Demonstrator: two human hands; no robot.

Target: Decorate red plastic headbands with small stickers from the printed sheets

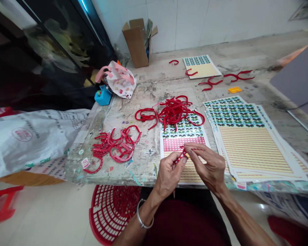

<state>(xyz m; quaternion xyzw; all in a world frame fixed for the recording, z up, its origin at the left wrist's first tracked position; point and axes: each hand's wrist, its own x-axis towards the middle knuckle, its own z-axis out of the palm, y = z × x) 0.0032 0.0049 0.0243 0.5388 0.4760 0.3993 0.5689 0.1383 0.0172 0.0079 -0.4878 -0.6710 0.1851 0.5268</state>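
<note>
Above the front edge of the worktable, my left hand (169,172) grips a thin red hair band (180,157) that carries a white-dotted strip. The thumb and fingers of my right hand (209,167) pinch the same band close to its upper end. My fingers hide part of it. Beneath my hands lies a sheet of printed stickers (169,145), with eye patterns, a red dotted block and yellow striped rows. A heap of plain red hair bands (175,111) covers the sheet's far end. To the left, several dotted hair bands (118,145) lie in a loose pile.
Stacked sticker sheets (248,147) lie to the right, with a smaller sheet (202,66) farther back. A yellow piece (234,90), a cardboard box (136,44), a cloth bag (120,82) and a blue tape dispenser (103,96) stand around. A red basket (99,215) is below the table edge.
</note>
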